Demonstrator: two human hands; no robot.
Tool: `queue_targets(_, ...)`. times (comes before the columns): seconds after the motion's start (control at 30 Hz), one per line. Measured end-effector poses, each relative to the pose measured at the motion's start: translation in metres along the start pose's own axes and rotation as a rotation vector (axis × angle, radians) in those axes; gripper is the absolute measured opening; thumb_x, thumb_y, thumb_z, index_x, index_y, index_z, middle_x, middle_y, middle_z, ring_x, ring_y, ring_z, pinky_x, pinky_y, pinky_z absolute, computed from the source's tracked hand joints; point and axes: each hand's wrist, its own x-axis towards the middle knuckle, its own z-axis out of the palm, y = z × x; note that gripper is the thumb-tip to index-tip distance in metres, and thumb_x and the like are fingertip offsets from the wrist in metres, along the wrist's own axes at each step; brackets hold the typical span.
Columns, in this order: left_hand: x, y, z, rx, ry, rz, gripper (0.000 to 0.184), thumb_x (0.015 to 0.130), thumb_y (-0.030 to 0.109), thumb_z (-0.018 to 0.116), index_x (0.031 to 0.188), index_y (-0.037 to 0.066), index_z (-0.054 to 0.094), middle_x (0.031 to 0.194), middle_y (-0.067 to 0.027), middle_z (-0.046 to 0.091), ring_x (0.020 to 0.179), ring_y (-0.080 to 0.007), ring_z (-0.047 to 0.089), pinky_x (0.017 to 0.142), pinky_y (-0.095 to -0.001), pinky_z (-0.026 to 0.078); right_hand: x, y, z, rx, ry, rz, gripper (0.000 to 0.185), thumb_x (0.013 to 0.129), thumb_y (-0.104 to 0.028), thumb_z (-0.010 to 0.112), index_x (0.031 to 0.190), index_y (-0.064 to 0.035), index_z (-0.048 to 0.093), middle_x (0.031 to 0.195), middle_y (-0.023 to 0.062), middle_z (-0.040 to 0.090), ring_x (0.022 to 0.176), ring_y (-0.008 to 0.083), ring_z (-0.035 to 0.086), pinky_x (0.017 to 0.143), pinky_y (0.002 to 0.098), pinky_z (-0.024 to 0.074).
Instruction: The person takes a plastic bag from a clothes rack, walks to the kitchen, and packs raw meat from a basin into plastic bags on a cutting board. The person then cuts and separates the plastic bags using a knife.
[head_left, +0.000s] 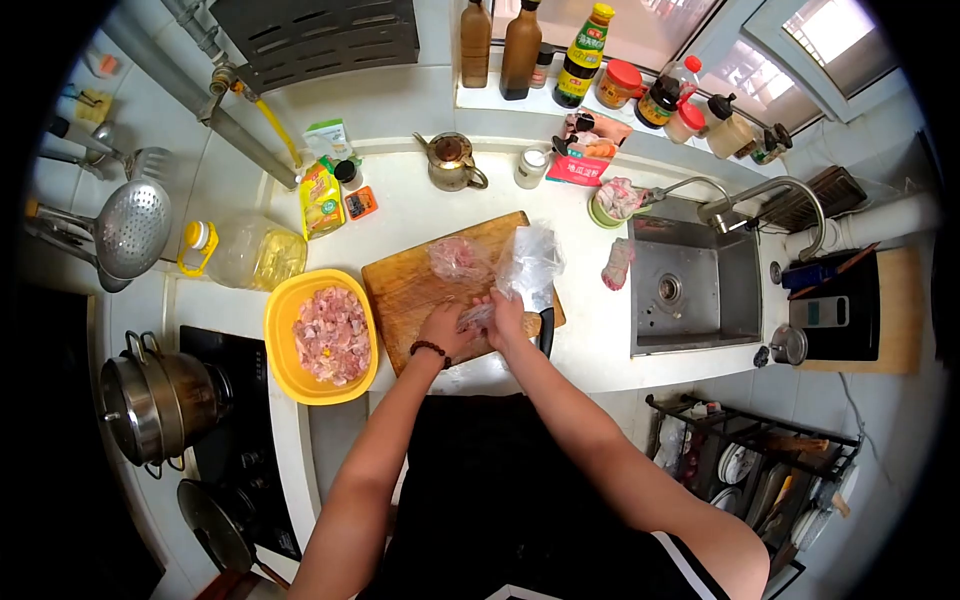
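Both hands are over the front part of a wooden cutting board [400, 285]. My left hand [447, 330] and my right hand [506, 318] close from either side on a crumpled clear plastic bag [477, 316]; what is inside it is too small to tell. Behind them on the board lies another clear bag [458, 258] with pink meat in it. A cleaver [535, 290] with a black handle rests at the board's right side, its blade partly covered by a clear plastic bag [530, 250]. Left of the board stands a yellow basin [277, 355] of cut meat.
An oil bottle [250, 252], a teapot [450, 163] and a glass jar [531, 167] stand behind the board. To the right are a wrapped pink package [618, 263], a green bowl [602, 212] and the sink [690, 335]. A pot [150, 400] stands far left.
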Motion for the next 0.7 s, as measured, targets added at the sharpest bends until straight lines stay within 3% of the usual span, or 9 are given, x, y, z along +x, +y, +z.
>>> queue_targets(0.07,-0.005,-0.003,-0.004,-0.102,0.026,-0.012,0.040,0.083,0.020,0.079,0.115,0.000,0.067,0.108,-0.0180,0.072,0.102,-0.0340,0.069,0.089,-0.0445,0.055,0.007,0.004,-0.005,-0.066,-0.039,-0.035,0.039,0.097,-0.006,0.065,0.129,-0.0038,0.042,0.094,0.0133,0.061,0.080,0.0263,0.067,0.065,0.0400,0.0568)
queue_targets(0.13,-0.015,-0.009,-0.003,-0.431,-0.001,-0.231,0.039,0.086,0.016,0.080,0.119,0.000,0.067,0.107,-0.0156,0.074,0.092,-0.0256,0.073,0.080,-0.0372,0.058,0.027,0.016,-0.022,-0.131,-0.073,-0.069,0.045,0.095,-0.009,0.068,0.133,-0.0031,0.043,0.100,0.0153,0.064,0.084,0.0294,0.068,0.070,0.0423,0.0586)
queue_targets(0.2,-0.018,-0.039,0.020,-0.422,0.049,-0.208,0.036,0.087,0.013,0.078,0.118,0.000,0.067,0.105,-0.0141,0.074,0.089,-0.0220,0.073,0.078,-0.0349,0.058,0.048,0.026,-0.039,-0.695,-0.208,-0.492,0.066,0.088,-0.018,0.078,0.143,-0.0007,0.044,0.115,0.0217,0.068,0.097,0.0351,0.070,0.085,0.0441,0.0585)
queue_targets(0.27,-0.019,-0.048,0.021,-0.415,0.106,-0.183,0.032,0.088,0.010,0.076,0.118,0.000,0.067,0.103,-0.0127,0.075,0.087,-0.0183,0.073,0.076,-0.0327,0.057,0.039,0.011,-0.041,-0.882,-0.199,-0.450,0.073,0.084,-0.021,0.081,0.145,-0.0002,0.045,0.121,0.0236,0.067,0.104,0.0357,0.069,0.089,0.0429,0.0571)
queue_targets(0.33,-0.023,-0.038,0.003,-0.442,0.091,-0.337,0.032,0.089,0.008,0.075,0.119,0.001,0.067,0.101,-0.0120,0.075,0.088,-0.0175,0.072,0.078,-0.0327,0.057,0.029,0.002,-0.043,-1.070,-0.189,-0.404,0.080,0.080,-0.024,0.085,0.146,0.0002,0.046,0.127,0.0254,0.066,0.110,0.0363,0.069,0.094,0.0418,0.0557)
queue_targets(0.47,-0.027,-0.048,0.002,-0.513,0.181,-0.231,0.029,0.092,0.009,0.072,0.120,0.002,0.069,0.099,-0.0107,0.075,0.088,-0.0178,0.072,0.080,-0.0325,0.056,0.016,-0.007,-0.037,-1.079,-0.351,-0.345,0.071,0.079,-0.026,0.085,0.139,-0.0011,0.056,0.117,0.0229,0.071,0.104,0.0349,0.072,0.089,0.0428,0.0569)
queue_targets(0.53,-0.031,-0.027,-0.016,-0.536,0.165,-0.411,0.025,0.095,0.015,0.069,0.118,0.003,0.071,0.103,-0.0123,0.076,0.091,-0.0192,0.072,0.082,-0.0327,0.055,0.004,-0.012,-0.029,-1.097,-0.364,-0.353,0.065,0.080,-0.028,0.084,0.135,-0.0031,0.061,0.111,0.0210,0.074,0.100,0.0357,0.073,0.087,0.0438,0.0571)
queue_targets(0.67,-0.036,-0.010,-0.024,-0.490,0.200,-0.413,0.024,0.099,0.020,0.063,0.114,0.003,0.073,0.106,-0.0149,0.074,0.095,-0.0238,0.071,0.085,-0.0349,0.054,0.001,-0.009,-0.028,-1.393,-0.316,-0.410,0.049,0.087,-0.033,0.076,0.128,-0.0082,0.067,0.096,0.0185,0.076,0.092,0.0379,0.073,0.084,0.0466,0.0564)
queue_targets(0.7,-0.038,-0.005,-0.023,-0.407,0.344,-0.287,0.024,0.101,0.020,0.062,0.113,0.003,0.073,0.104,-0.0157,0.072,0.094,-0.0273,0.070,0.085,-0.0365,0.054,0.004,-0.008,-0.030,-1.458,-0.334,-0.447,0.043,0.091,-0.033,0.071,0.127,-0.0094,0.067,0.095,0.0182,0.076,0.090,0.0383,0.073,0.083,0.0474,0.0559)
